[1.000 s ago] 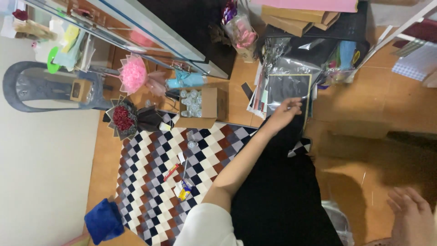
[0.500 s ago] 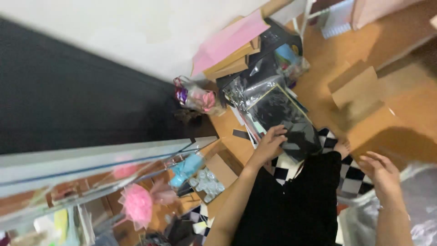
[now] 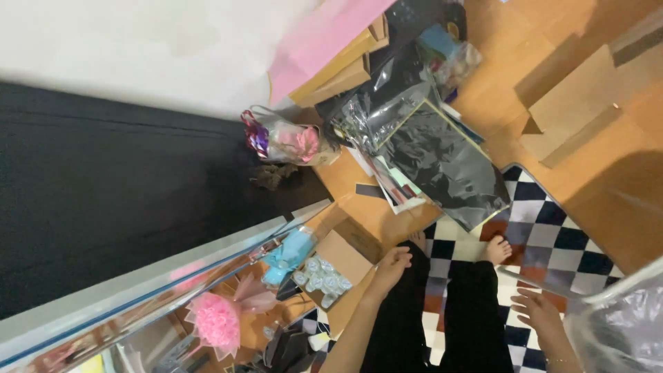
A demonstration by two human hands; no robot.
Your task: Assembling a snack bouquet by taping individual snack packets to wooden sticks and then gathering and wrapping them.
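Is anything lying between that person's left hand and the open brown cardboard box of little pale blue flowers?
Nothing visible. The left hand hovers right beside the open brown cardboard box, with only bare wooden floor around the box edge.

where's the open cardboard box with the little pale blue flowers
In the head view, the open cardboard box sits on the wooden floor low and left of centre, just left of the left hand and beside the checkered rug.

A small open brown cardboard box (image 3: pixel 343 257) of pale blue round pieces sits on the floor just beside the left hand (image 3: pixel 392 266). Flat brown cardboard boxes (image 3: pixel 337 69) lean by the wall under a pink sheet. A glossy black plastic packet (image 3: pixel 445 166) lies near the checkered rug; a folded cardboard piece (image 3: pixel 573 110) lies farther right.
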